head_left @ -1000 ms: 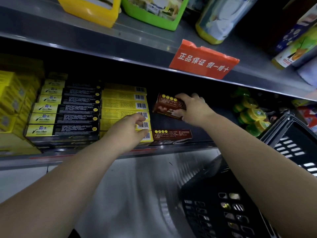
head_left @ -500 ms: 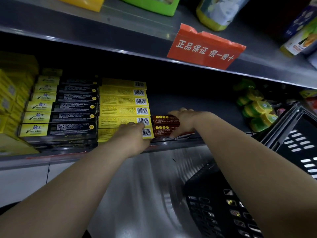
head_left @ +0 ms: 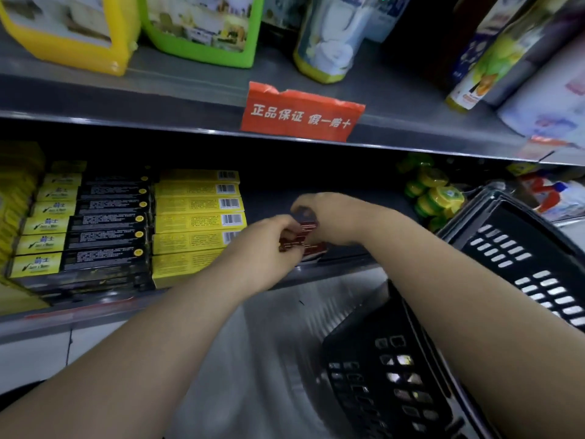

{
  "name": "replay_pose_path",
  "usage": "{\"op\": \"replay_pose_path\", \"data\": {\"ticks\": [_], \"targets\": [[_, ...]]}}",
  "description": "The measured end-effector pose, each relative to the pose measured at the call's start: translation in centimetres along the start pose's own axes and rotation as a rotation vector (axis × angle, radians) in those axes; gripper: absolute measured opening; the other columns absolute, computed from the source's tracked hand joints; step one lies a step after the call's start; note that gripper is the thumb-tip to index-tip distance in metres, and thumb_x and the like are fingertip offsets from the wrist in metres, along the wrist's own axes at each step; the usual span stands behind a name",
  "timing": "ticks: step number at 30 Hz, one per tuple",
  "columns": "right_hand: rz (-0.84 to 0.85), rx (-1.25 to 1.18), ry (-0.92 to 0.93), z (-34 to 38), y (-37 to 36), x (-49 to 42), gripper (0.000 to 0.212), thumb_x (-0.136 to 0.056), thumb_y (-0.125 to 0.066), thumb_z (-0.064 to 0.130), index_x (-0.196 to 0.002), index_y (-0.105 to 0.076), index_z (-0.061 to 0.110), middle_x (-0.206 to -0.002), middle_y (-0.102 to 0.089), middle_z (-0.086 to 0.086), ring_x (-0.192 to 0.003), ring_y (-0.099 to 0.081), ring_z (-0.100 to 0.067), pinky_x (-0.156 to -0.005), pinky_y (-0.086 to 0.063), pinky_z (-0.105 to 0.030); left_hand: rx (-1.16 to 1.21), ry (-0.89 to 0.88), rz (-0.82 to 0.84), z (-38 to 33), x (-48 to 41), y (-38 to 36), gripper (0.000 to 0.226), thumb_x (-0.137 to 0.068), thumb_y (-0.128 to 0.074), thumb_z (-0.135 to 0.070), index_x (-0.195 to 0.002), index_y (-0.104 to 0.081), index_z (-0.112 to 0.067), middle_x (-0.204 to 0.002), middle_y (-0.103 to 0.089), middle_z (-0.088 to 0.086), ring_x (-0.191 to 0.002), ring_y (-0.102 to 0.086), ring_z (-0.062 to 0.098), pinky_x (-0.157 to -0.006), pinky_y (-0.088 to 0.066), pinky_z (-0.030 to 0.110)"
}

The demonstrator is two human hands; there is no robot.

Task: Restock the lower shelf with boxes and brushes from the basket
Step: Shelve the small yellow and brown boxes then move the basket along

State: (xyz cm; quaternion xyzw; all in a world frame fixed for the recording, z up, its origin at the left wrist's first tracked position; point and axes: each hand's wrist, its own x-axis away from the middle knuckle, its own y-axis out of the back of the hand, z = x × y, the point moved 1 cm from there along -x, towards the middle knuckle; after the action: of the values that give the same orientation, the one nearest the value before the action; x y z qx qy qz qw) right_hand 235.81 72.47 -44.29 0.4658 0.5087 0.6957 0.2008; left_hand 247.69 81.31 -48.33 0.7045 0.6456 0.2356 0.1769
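Observation:
Two dark red boxes [head_left: 308, 237] lie stacked on the lower shelf [head_left: 342, 264], right of the yellow boxes [head_left: 196, 223]. My left hand [head_left: 269, 245] has its fingers curled on the front left end of the red stack. My right hand [head_left: 332, 217] reaches over the stack from the right, its fingers bent down on the top box. Both hands are blurred, and they hide much of the red boxes. The black basket [head_left: 474, 312] hangs on my right forearm at the lower right.
Stacks of black-and-yellow boxes [head_left: 85, 226] fill the left of the lower shelf. Green and yellow round tubs [head_left: 433, 194] sit at its right. The upper shelf carries yellow and green jugs, bottles and a red sign [head_left: 300, 114]. A steel shelf front lies below.
My right hand brought the red box down onto the one on the shelf. My left hand moved right from the yellow boxes to the red stack's front end.

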Motion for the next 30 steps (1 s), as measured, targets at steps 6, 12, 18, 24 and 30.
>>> {"op": "replay_pose_path", "data": {"ticks": [6,12,18,24,30], "targets": [[-0.456,-0.286,-0.223,-3.5,-0.1,12.6,0.060,-0.079,-0.071,0.028,-0.131,-0.043,0.016,-0.128,-0.039,-0.007,-0.121,-0.042,-0.027,-0.104,-0.034,-0.034,0.032,-0.278,0.054,-6.2,1.6,-3.2,0.028,-0.084,-0.067,-0.028,-0.111,-0.060,-0.023,-0.106,-0.063,-0.012,-0.100,-0.058,0.006,-0.086,-0.043,0.020],[-0.515,-0.580,-0.420,-4.4,-4.6,17.1,0.085,-0.086,-0.062,0.042,-0.148,-0.013,0.012,-0.152,-0.019,-0.008,-0.137,-0.028,-0.023,-0.108,-0.031,-0.032,0.066,-0.283,0.089,-9.2,2.5,-6.5,0.026,-0.087,-0.063,-0.014,-0.112,-0.063,-0.022,-0.104,-0.053,-0.007,-0.090,-0.058,0.008,-0.074,-0.046,0.017],[-0.547,-0.994,-0.587,-4.8,-5.2,16.5,0.063,-0.083,-0.068,0.031,-0.127,-0.036,0.000,-0.133,-0.047,-0.017,-0.119,-0.049,-0.027,-0.087,-0.042,-0.027,0.047,-0.203,-0.048,-10.1,3.2,-8.1,0.033,-0.086,-0.064,-0.011,-0.119,-0.064,-0.018,-0.098,-0.053,-0.004,-0.081,-0.053,0.008,-0.068,-0.033,0.006],[-0.511,-1.002,-0.564,-6.0,-4.4,17.3,0.042,-0.084,-0.065,0.027,-0.112,-0.047,0.002,-0.106,-0.061,-0.014,-0.099,-0.060,-0.030,-0.083,-0.051,-0.036,0.003,-0.162,-0.045,-11.6,2.9,-9.6,0.037,-0.088,-0.062,-0.011,-0.125,-0.060,-0.014,-0.124,-0.060,0.006,-0.109,-0.059,0.022,-0.097,-0.042,0.026],[-0.436,-0.996,-0.490,-9.0,-4.3,20.5,0.013,-0.083,-0.067,0.018,-0.082,-0.054,0.018,-0.081,-0.062,-0.002,-0.072,-0.061,-0.014,-0.060,-0.052,-0.025,-0.096,-0.250,0.060,-13.6,3.4,-11.9,0.038,-0.088,-0.063,-0.021,-0.126,-0.059,-0.016,-0.123,-0.054,0.005,-0.108,-0.057,0.023,-0.096,-0.042,0.030]]}}
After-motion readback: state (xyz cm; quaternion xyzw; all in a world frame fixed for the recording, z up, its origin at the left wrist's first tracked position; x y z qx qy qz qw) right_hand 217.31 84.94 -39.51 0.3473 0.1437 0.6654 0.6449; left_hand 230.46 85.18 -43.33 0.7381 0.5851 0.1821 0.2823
